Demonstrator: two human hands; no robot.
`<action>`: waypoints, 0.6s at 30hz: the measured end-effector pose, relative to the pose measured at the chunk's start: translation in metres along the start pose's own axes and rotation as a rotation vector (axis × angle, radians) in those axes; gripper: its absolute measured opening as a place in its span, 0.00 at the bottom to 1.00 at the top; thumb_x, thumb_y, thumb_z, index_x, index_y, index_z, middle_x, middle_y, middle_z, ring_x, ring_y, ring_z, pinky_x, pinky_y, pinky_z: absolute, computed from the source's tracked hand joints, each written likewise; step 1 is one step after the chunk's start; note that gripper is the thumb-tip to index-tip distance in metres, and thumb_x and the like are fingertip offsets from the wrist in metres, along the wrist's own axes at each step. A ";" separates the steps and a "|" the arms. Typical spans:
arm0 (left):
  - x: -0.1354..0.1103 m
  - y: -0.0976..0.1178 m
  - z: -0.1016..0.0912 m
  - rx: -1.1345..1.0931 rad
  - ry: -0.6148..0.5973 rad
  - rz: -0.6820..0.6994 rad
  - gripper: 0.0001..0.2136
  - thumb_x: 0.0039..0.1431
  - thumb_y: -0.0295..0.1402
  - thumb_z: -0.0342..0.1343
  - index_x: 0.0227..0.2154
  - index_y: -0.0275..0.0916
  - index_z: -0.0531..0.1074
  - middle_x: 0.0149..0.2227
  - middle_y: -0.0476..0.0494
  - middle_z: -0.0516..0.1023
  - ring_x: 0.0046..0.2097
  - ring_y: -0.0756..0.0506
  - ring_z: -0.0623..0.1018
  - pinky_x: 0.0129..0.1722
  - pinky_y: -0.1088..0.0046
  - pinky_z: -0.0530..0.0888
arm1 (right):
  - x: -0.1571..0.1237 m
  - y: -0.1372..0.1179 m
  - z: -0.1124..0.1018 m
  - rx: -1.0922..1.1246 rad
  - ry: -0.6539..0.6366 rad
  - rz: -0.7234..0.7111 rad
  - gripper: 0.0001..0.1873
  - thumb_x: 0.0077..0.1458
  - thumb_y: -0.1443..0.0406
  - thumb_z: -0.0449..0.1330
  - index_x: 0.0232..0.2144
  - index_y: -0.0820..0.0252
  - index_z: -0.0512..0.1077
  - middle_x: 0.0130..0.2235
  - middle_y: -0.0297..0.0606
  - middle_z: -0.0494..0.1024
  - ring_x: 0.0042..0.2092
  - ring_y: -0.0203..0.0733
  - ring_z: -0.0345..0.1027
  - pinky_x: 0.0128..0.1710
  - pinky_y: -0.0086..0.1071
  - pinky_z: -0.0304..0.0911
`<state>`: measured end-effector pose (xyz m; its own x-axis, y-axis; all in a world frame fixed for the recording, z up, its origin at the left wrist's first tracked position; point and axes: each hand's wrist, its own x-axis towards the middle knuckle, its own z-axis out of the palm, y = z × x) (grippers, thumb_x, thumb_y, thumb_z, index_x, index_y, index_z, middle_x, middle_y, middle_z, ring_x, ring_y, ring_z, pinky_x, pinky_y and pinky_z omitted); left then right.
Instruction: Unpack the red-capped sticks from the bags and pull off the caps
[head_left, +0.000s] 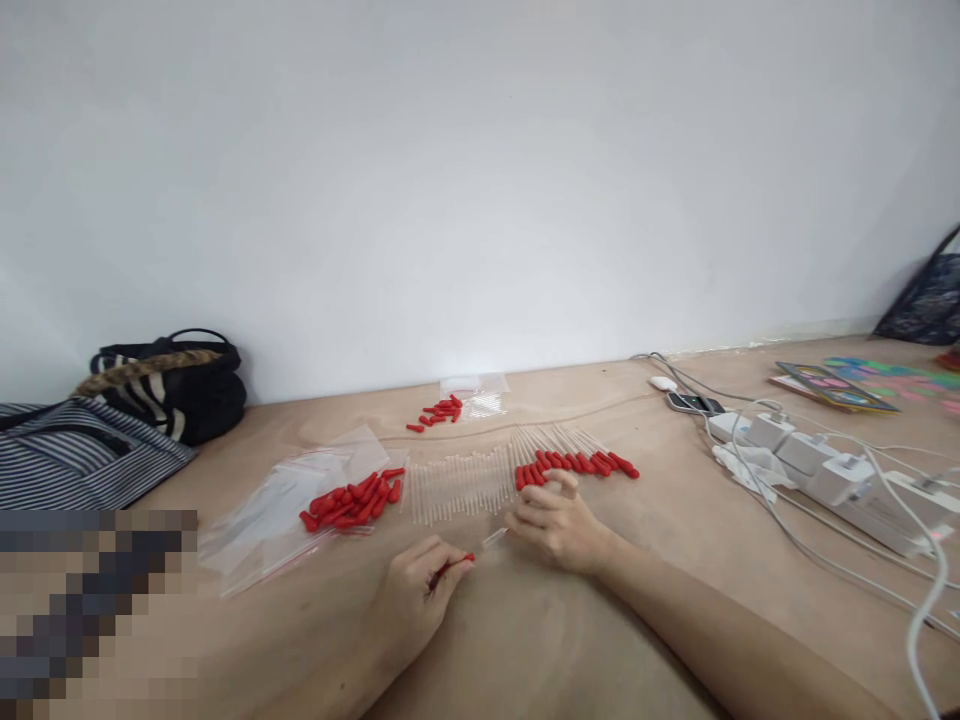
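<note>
My left hand (pixel 424 590) is closed, pinching a small red balloon-like piece (pixel 469 557) between thumb and fingers. Opposite it, my right hand (pixel 555 528) grips a thin pale stick (pixel 494 540) whose end points at the red piece, with a small gap between. Just beyond lies a row of bare thin sticks (pixel 457 485). To the right, sticks with red ends (pixel 577 462) fan out side by side, partly behind my right fingers. A heap of loose red pieces (pixel 352 502) rests on clear plastic bags (pixel 277 510) at the left.
More red pieces (pixel 439 412) and a small clear bag (pixel 480 395) lie near the wall. A power strip (pixel 847 495) with white chargers and cables occupies the right side. A striped bag (pixel 90 450) and a black bag (pixel 195 385) sit far left. Flat colourful items (pixel 840 385) lie far right.
</note>
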<state>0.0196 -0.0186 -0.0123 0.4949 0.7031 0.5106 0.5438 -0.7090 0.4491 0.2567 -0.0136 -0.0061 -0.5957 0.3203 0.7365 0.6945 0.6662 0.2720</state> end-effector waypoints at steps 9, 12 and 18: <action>0.027 -0.025 -0.046 0.151 0.240 -0.176 0.13 0.54 0.38 0.47 0.33 0.40 0.75 0.33 0.45 0.77 0.33 0.47 0.75 0.31 0.75 0.72 | 0.016 0.029 0.009 0.046 -0.230 1.090 0.15 0.56 0.60 0.49 0.27 0.51 0.75 0.28 0.32 0.77 0.35 0.39 0.66 0.37 0.36 0.47; 0.031 -0.048 -0.073 0.287 0.329 -0.290 0.16 0.50 0.41 0.47 0.34 0.38 0.75 0.33 0.42 0.75 0.31 0.46 0.74 0.28 0.74 0.71 | 0.039 0.026 0.023 0.010 -0.442 1.174 0.16 0.55 0.60 0.49 0.28 0.52 0.76 0.30 0.36 0.78 0.35 0.42 0.68 0.38 0.37 0.47; 0.016 -0.106 -0.115 0.348 0.320 -0.616 0.14 0.43 0.42 0.50 0.32 0.39 0.70 0.25 0.47 0.75 0.24 0.47 0.72 0.24 0.73 0.68 | 0.059 0.020 0.048 -0.066 -0.538 1.159 0.14 0.50 0.64 0.51 0.34 0.61 0.74 0.32 0.48 0.77 0.39 0.48 0.68 0.40 0.40 0.46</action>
<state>-0.1078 0.0615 0.0329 -0.1571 0.8770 0.4541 0.8648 -0.0999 0.4921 0.2159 0.0515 0.0133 0.2920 0.9296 0.2249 0.9242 -0.2138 -0.3165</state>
